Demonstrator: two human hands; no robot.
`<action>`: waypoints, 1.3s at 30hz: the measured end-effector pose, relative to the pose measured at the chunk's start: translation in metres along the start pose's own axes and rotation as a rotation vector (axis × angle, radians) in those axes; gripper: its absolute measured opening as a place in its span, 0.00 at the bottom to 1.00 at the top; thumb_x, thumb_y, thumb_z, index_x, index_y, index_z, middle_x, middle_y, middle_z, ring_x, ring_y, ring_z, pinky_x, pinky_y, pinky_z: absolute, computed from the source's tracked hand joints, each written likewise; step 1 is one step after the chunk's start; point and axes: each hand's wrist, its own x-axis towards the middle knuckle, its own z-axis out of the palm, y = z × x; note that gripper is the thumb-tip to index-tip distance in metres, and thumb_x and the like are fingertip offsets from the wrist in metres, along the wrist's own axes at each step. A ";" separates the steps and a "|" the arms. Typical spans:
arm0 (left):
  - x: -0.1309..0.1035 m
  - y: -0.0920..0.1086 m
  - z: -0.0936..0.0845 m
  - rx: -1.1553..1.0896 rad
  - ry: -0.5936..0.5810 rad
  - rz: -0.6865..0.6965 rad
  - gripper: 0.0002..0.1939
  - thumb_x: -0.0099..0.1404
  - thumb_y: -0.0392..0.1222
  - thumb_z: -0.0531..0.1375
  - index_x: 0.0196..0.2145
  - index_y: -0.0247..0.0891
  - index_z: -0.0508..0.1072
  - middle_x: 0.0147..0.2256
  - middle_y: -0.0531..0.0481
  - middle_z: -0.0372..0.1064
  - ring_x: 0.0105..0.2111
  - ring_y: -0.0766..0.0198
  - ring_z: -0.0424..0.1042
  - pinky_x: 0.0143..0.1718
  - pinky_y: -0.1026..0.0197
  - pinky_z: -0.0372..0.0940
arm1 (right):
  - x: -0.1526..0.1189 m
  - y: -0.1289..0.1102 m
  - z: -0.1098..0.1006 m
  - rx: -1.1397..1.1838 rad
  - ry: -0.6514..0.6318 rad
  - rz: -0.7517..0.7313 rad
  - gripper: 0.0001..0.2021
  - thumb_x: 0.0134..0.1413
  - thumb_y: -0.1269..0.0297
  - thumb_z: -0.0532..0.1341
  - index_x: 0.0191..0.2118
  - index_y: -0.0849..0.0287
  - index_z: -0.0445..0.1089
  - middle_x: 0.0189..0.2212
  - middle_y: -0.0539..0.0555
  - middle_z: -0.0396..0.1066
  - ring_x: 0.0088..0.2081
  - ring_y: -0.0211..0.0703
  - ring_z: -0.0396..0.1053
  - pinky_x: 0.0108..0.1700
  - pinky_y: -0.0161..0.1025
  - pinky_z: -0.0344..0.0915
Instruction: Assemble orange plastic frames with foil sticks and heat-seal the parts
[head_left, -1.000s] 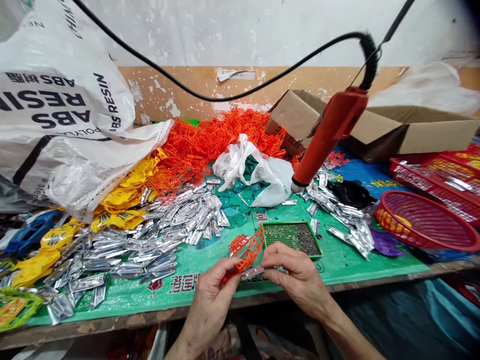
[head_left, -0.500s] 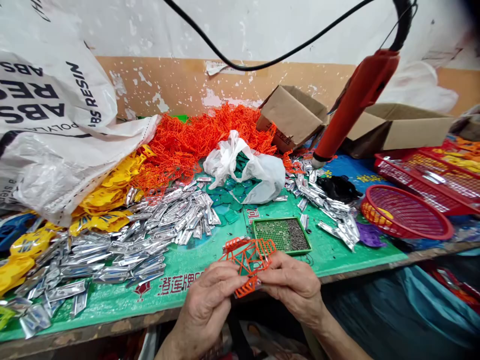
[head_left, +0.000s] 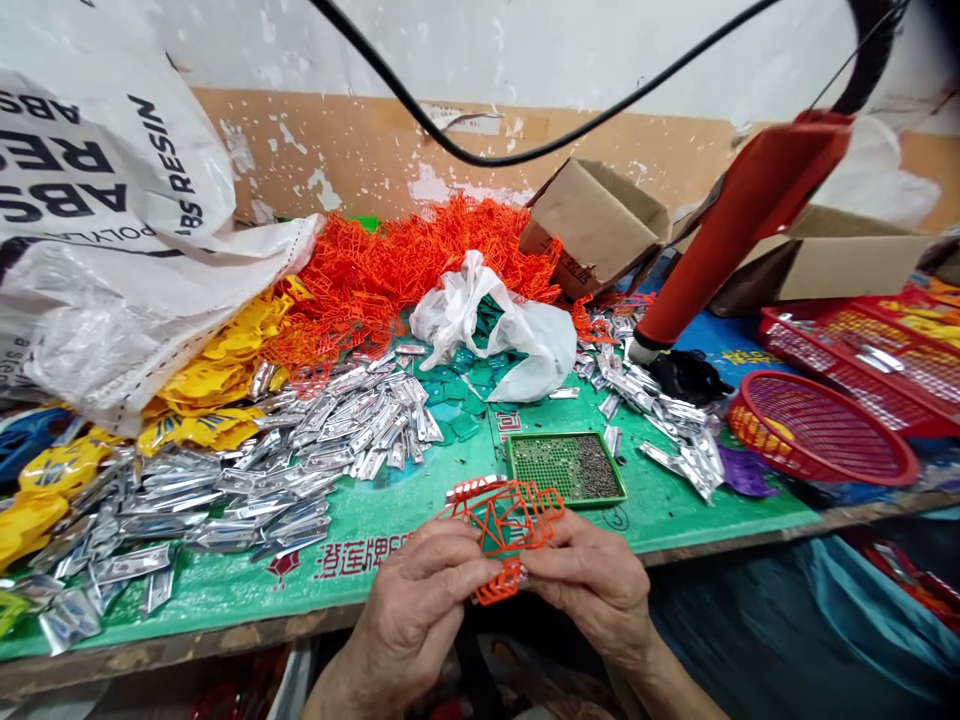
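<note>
An orange plastic lattice frame (head_left: 510,522) is held between both hands just above the table's front edge. My left hand (head_left: 416,600) pinches its left side, and my right hand (head_left: 592,580) grips its right side with the fingers closed. Silvery edges show at the frame's upper left and beside my right fingertips; what they belong to is hard to make out. Beyond the hands a green tray (head_left: 566,470) holds small dark metal pieces, heaped towards its right. To the left lies a spread of shiny silver parts (head_left: 247,490).
Orange frames (head_left: 442,240) are heaped at the back, behind a white plastic bag (head_left: 517,350) with green pieces. A red power screwdriver (head_left: 739,230) hangs at right. Red basket (head_left: 821,430), cardboard box (head_left: 596,220), yellow parts (head_left: 217,375) and a white sack (head_left: 112,230) surround the work area.
The view has shifted slightly. Both hands keep hold of the orange frame, which has tilted a little. The hanging screwdriver appears further right.
</note>
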 end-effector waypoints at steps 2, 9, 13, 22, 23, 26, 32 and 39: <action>0.000 0.000 0.000 0.008 -0.011 0.007 0.23 0.60 0.19 0.53 0.47 0.36 0.73 0.39 0.47 0.75 0.46 0.64 0.71 0.51 0.61 0.66 | -0.001 0.001 0.001 0.009 -0.007 0.012 0.20 0.59 0.74 0.65 0.53 0.45 0.73 0.38 0.52 0.73 0.37 0.40 0.73 0.38 0.35 0.71; -0.001 0.001 -0.001 0.013 -0.050 -0.011 0.22 0.61 0.19 0.52 0.47 0.36 0.72 0.38 0.47 0.75 0.45 0.63 0.70 0.51 0.58 0.66 | 0.002 0.001 0.002 0.009 -0.023 0.000 0.21 0.60 0.75 0.63 0.54 0.45 0.71 0.42 0.52 0.73 0.41 0.42 0.73 0.42 0.38 0.71; 0.001 -0.001 -0.001 0.050 -0.046 -0.013 0.21 0.60 0.19 0.52 0.46 0.36 0.72 0.37 0.47 0.75 0.43 0.62 0.70 0.49 0.57 0.67 | 0.001 -0.004 0.000 -0.289 -0.060 -0.056 0.20 0.62 0.75 0.61 0.56 0.48 0.70 0.34 0.52 0.68 0.33 0.40 0.67 0.32 0.36 0.66; 0.005 0.001 -0.002 0.124 -0.080 -0.023 0.22 0.60 0.19 0.53 0.47 0.36 0.72 0.37 0.48 0.74 0.41 0.60 0.68 0.43 0.56 0.70 | 0.008 -0.020 -0.002 -0.751 -0.016 -0.219 0.10 0.60 0.78 0.61 0.43 0.59 0.76 0.40 0.57 0.64 0.41 0.44 0.63 0.40 0.41 0.64; 0.004 0.002 -0.001 0.154 -0.050 -0.020 0.23 0.60 0.18 0.53 0.49 0.35 0.71 0.39 0.46 0.74 0.43 0.60 0.68 0.45 0.55 0.69 | 0.009 -0.020 -0.002 -0.726 -0.003 -0.208 0.10 0.59 0.78 0.61 0.43 0.59 0.76 0.40 0.57 0.65 0.41 0.44 0.63 0.40 0.41 0.64; 0.001 0.005 0.003 0.299 0.124 -0.018 0.24 0.59 0.17 0.55 0.52 0.30 0.67 0.47 0.41 0.69 0.50 0.58 0.67 0.53 0.53 0.67 | 0.009 -0.015 -0.001 -0.637 0.062 -0.155 0.12 0.59 0.79 0.60 0.43 0.56 0.76 0.41 0.56 0.67 0.39 0.43 0.65 0.36 0.39 0.65; -0.008 0.012 0.007 0.494 0.203 -0.017 0.17 0.57 0.19 0.60 0.41 0.33 0.71 0.47 0.44 0.67 0.55 0.53 0.63 0.56 0.53 0.64 | 0.000 -0.008 0.010 -0.487 0.106 -0.118 0.13 0.62 0.77 0.60 0.48 0.56 0.74 0.44 0.56 0.70 0.42 0.40 0.72 0.40 0.33 0.71; -0.006 0.008 0.007 0.424 0.184 -0.048 0.13 0.61 0.22 0.56 0.39 0.35 0.72 0.42 0.45 0.73 0.52 0.56 0.66 0.53 0.53 0.67 | 0.003 -0.005 0.015 -0.458 0.137 -0.107 0.10 0.63 0.74 0.60 0.45 0.56 0.75 0.38 0.55 0.73 0.40 0.40 0.73 0.41 0.33 0.72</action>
